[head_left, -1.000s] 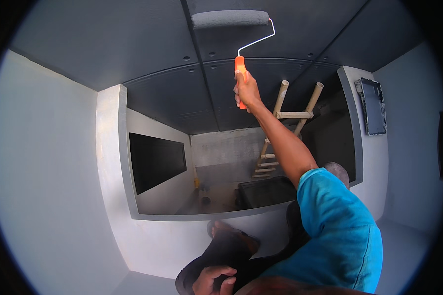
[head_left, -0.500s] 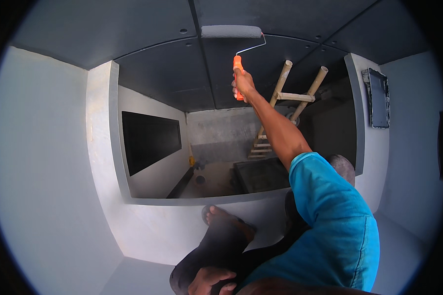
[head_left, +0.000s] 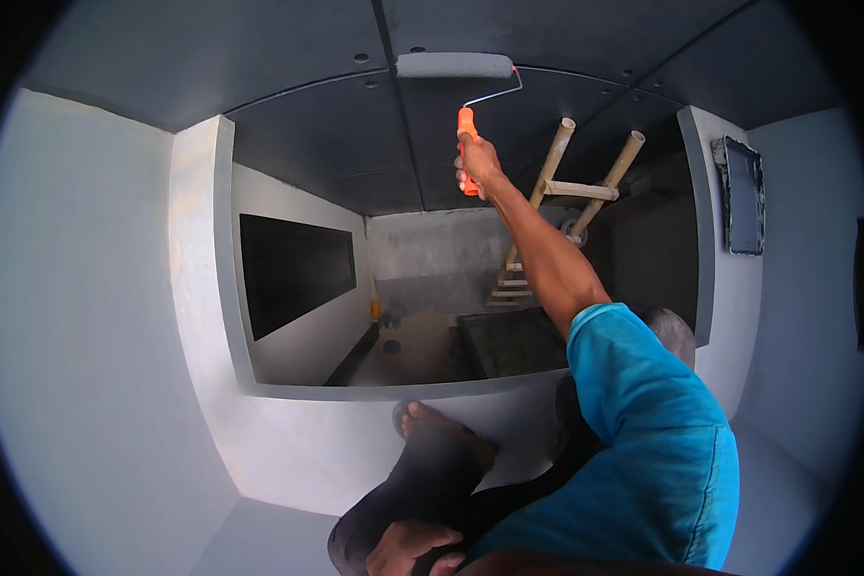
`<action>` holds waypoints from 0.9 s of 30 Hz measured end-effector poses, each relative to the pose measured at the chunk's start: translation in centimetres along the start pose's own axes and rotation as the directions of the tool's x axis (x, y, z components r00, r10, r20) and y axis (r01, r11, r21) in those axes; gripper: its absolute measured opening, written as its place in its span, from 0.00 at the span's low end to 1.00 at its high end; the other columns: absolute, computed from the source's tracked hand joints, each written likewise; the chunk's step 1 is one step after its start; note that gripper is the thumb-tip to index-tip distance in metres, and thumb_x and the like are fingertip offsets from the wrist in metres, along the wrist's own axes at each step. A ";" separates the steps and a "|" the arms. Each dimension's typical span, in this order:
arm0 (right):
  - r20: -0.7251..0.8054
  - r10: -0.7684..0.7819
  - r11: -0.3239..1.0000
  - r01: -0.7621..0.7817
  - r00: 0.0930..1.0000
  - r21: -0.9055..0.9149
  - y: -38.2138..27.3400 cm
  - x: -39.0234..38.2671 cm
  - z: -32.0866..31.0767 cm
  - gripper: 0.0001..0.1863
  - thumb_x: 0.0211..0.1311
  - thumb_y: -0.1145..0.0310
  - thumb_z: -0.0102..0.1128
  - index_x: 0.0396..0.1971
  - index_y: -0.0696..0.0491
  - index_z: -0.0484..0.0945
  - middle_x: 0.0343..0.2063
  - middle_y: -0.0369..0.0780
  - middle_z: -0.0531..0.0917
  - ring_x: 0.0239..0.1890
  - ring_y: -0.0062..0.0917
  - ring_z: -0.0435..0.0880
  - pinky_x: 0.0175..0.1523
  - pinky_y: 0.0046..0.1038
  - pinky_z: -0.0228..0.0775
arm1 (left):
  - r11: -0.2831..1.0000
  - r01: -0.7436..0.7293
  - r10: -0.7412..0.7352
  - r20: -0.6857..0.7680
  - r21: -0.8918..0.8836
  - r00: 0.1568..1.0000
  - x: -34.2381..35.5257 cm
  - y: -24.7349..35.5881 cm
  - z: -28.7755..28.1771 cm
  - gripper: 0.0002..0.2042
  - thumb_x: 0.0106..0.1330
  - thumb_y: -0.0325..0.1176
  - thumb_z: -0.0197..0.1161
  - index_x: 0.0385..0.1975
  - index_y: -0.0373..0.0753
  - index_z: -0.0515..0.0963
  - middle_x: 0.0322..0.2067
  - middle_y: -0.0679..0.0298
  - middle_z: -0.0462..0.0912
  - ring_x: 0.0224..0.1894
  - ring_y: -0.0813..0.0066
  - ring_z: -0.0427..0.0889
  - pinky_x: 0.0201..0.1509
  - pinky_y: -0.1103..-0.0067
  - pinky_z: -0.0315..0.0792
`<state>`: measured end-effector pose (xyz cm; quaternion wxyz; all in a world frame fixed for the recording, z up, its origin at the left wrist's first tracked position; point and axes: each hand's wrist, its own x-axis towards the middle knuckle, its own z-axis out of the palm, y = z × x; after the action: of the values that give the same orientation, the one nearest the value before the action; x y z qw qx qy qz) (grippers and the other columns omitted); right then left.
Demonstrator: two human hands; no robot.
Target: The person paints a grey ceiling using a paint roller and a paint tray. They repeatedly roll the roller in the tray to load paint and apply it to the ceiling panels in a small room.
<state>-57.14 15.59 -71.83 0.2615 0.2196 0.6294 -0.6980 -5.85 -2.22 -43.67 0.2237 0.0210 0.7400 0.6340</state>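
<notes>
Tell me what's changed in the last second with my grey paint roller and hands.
The grey cylindrical paint roller moved away from you along the dark grey panels, from the near side of their cross seam to the seam itself. Nothing was grasped or released. Your bare right hand still grips the orange handle; your bare left hand stayed low by the dark trousers.

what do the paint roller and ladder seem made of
Roller sleeve: probably fibre nap, grey and matte, with a soft, fuzzy look. Handle: likely smooth plastic, evenly bright orange. Ladder: bamboo or wood, seemingly unpainted; pale round poles with hollow-looking ends.
</notes>
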 end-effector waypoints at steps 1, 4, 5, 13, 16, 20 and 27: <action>0.003 0.012 1.000 -0.012 1.000 0.010 -0.1 0.2 0.1 0.18 0.78 0.47 0.51 0.40 0.47 0.67 0.17 0.32 0.69 0.11 0.19 0.67 0.16 0.29 0.65 | 0.999 0.042 -0.041 -0.050 0.017 0.998 0.8 1.6 0.0 0.11 0.68 0.32 0.71 0.44 0.31 0.85 0.41 0.53 0.89 0.43 0.61 0.88 0.53 0.70 0.80; 0.008 0.003 1.000 -0.003 1.000 0.004 -0.1 0.0 0.3 0.19 0.77 0.45 0.51 0.40 0.46 0.67 0.17 0.31 0.69 0.10 0.19 0.66 0.16 0.28 0.64 | 0.991 0.127 -0.134 -0.227 -0.042 0.965 3.5 6.6 1.0 0.10 0.68 0.30 0.71 0.44 0.35 0.84 0.42 0.54 0.88 0.44 0.59 0.88 0.51 0.69 0.80; 0.010 -0.026 1.000 0.026 1.000 -0.004 -0.4 -0.4 0.4 0.19 0.78 0.45 0.51 0.40 0.46 0.67 0.17 0.32 0.69 0.10 0.19 0.66 0.15 0.28 0.64 | 0.986 0.144 -0.163 -0.286 -0.086 0.944 4.3 8.1 1.6 0.09 0.68 0.30 0.71 0.45 0.36 0.83 0.42 0.55 0.88 0.44 0.58 0.87 0.51 0.69 0.80; 0.064 -0.227 0.974 0.228 0.972 -0.008 -6.8 -7.3 2.2 0.16 0.79 0.51 0.48 0.43 0.50 0.67 0.17 0.33 0.68 0.10 0.19 0.67 0.15 0.28 0.65 | 0.991 0.070 -0.114 -0.464 -0.111 0.878 6.5 9.0 2.7 0.10 0.64 0.28 0.74 0.43 0.37 0.84 0.40 0.56 0.88 0.42 0.58 0.87 0.49 0.69 0.80; 0.053 -0.297 0.954 0.299 0.953 -0.032 -8.7 -8.7 2.6 0.16 0.80 0.52 0.48 0.45 0.51 0.67 0.17 0.33 0.68 0.10 0.19 0.68 0.14 0.27 0.65 | 0.995 0.046 -0.080 -0.465 -0.083 0.882 6.6 8.5 2.7 0.10 0.62 0.28 0.75 0.42 0.37 0.85 0.39 0.56 0.88 0.41 0.59 0.88 0.48 0.70 0.80; 0.054 -0.345 0.937 0.347 0.937 -0.044 -9.0 -8.6 2.7 0.16 0.80 0.52 0.48 0.45 0.51 0.67 0.17 0.33 0.69 0.10 0.19 0.68 0.14 0.27 0.66 | 0.998 0.030 -0.056 -0.473 -0.064 0.879 6.7 8.1 2.8 0.11 0.59 0.27 0.77 0.41 0.36 0.86 0.37 0.57 0.88 0.40 0.60 0.88 0.48 0.71 0.81; 0.056 -0.199 0.980 0.200 0.978 -0.022 -4.8 -5.6 1.5 0.17 0.79 0.49 0.48 0.41 0.49 0.67 0.17 0.33 0.69 0.10 0.19 0.67 0.15 0.29 0.64 | 0.998 0.059 -0.060 -0.438 -0.015 0.897 5.7 8.1 2.3 0.12 0.54 0.26 0.80 0.38 0.35 0.88 0.33 0.57 0.88 0.37 0.63 0.89 0.46 0.72 0.81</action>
<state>-55.87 14.90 -64.42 0.2101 0.1329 0.6506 -0.7176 -12.23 3.29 -37.94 0.0706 -0.1450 0.7712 0.6158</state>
